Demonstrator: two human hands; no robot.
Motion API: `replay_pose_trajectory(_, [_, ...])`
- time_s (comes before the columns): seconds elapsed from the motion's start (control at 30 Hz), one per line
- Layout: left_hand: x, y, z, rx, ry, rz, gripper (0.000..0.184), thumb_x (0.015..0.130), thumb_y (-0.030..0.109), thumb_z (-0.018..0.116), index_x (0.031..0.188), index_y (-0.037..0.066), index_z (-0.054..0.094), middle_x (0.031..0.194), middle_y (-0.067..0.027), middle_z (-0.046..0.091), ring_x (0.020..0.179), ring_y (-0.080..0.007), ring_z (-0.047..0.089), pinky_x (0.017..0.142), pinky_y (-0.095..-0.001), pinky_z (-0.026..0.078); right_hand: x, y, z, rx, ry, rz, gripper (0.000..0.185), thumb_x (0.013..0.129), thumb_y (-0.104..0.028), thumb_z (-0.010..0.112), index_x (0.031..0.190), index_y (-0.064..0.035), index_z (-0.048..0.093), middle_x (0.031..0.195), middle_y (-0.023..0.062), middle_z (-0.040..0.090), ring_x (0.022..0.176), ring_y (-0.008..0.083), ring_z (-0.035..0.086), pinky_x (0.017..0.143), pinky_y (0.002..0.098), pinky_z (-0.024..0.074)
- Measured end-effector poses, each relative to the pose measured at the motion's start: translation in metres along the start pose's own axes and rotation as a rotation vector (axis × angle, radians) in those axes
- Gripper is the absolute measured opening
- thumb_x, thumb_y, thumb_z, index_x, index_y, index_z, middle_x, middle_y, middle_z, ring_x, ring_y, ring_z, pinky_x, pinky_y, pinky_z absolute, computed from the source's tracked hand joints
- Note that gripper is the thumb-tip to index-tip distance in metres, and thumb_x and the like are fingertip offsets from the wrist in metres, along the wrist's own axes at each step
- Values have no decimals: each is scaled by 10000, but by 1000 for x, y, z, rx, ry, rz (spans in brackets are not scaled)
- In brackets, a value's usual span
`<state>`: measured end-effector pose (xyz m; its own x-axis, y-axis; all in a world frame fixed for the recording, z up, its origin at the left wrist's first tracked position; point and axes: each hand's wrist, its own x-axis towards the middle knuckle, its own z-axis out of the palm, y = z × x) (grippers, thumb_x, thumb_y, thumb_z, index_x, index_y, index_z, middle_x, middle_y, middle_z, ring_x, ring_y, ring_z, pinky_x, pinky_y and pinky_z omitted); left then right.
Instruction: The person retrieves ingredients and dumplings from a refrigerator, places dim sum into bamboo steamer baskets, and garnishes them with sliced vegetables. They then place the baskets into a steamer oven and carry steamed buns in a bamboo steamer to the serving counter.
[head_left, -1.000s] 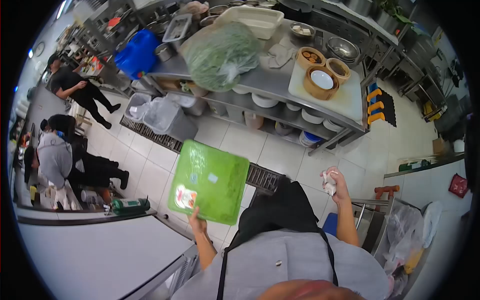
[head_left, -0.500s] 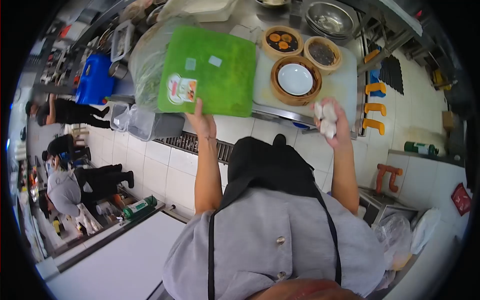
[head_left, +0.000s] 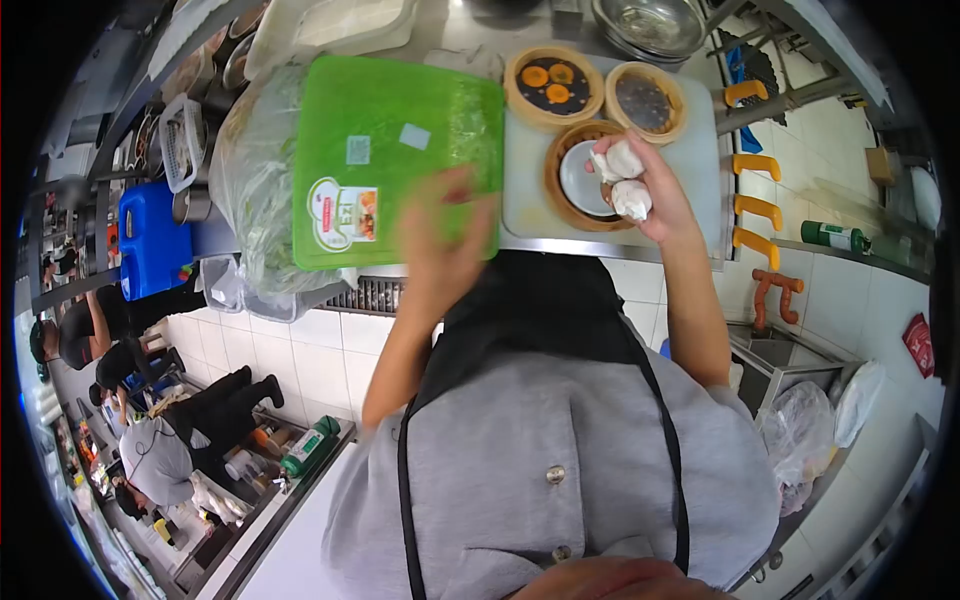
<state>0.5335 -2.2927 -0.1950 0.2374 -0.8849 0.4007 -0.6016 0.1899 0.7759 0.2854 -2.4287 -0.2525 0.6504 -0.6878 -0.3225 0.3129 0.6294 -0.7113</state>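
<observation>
Blurred by motion, my left hand [head_left: 445, 235] is over the lower right part of a flat green plastic board [head_left: 400, 110] with stickers on it; whether it touches the board cannot be told. My right hand [head_left: 655, 190] is closed on soft white lumps [head_left: 630, 200], their kind unclear. It is over the right side of a bamboo steamer [head_left: 560, 205] with a white dish [head_left: 580, 180] inside, partly hidden by the hand. Behind stand a bamboo steamer with orange rounds [head_left: 553, 85] and another steamer with a dark inside [head_left: 648, 103].
The steamers stand on a white cutting board [head_left: 700, 200]. Left of the green board is a plastic bag of greens [head_left: 250, 170], with a blue jerrycan [head_left: 150, 240] beyond. Yellow handles [head_left: 757, 167] stick out at the right edge. Metal bowls [head_left: 655, 28] sit at the back. Other people [head_left: 155, 460] work at far left.
The green board now lies lower and left, and my left hand has come off its near edge and moved right. My right hand has moved up and left, over the steamer with the dish.
</observation>
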Motion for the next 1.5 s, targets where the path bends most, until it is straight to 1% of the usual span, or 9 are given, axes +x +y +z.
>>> replay_pose_trajectory(0.13, [47,-18,63,-322,-408,-126,485,799,111,771,1235,22,578,999,-108,621,866,-190,629,762,-297,520,22,15,76,-35,242,4,452,996,-476,470,1063,-55,620,951,67,649,794,117,620,635,247,517])
replay_pose_trajectory(0.3, [49,-70,86,-402,-354,-17,495,808,94,772,1248,5,563,1076,-98,614,982,-162,611,837,-286,514,41,29,56,-255,300,-41,311,986,-289,481,1159,-55,591,940,34,611,743,73,573,588,234,466])
replay_pose_trajectory(0.37, [53,-74,82,-658,-380,-364,467,815,49,760,1243,20,573,1093,-89,615,986,-161,613,863,-272,500,41,24,50,-231,243,-43,275,938,-165,495,1169,-48,588,942,27,592,713,65,545,571,224,447])
replay_pose_trajectory(0.53, [67,-74,84,-1047,-240,-471,493,808,0,755,1231,-37,505,1046,-104,630,974,-159,634,859,-276,514,39,-3,30,-291,160,-125,347,891,-38,560,1237,-26,560,1057,55,610,845,103,588,685,230,486])
replay_pose_trajectory(0.83, [113,-105,120,-309,-136,-339,576,667,178,875,1104,-40,570,878,-115,659,816,-179,639,701,-309,516,99,-51,-32,-754,74,-104,313,816,24,672,1105,6,551,1034,90,652,907,137,615,746,275,500])
replay_pose_trajectory(0.9, [130,-98,134,2,-63,-155,528,616,220,876,1007,-22,618,909,-138,668,811,-276,620,729,-387,509,136,-61,-52,-672,-28,-151,361,765,2,701,1100,-11,565,978,79,667,879,160,622,738,296,499])
replay_pose_trajectory(1.0, [146,-103,165,314,44,15,442,639,267,865,925,3,655,926,-130,675,836,-290,612,808,-413,467,175,-89,-53,-1324,-257,-201,342,757,21,680,1081,-19,582,943,72,645,875,169,609,760,310,484])
replay_pose_trajectory(1.27, [145,-130,187,525,208,57,277,728,220,783,919,41,693,830,-121,653,875,-306,584,818,-419,440,210,-106,-30,-2009,-387,-219,370,623,-20,731,967,-65,605,867,108,660,861,296,629,702,404,482])
replay_pose_trajectory(1.5, [157,-133,161,302,103,-16,265,752,217,747,974,75,719,815,-111,638,919,-314,579,844,-403,473,216,-106,-55,-1682,-484,-522,303,684,-69,743,976,-50,666,810,131,649,775,307,621,703,389,494])
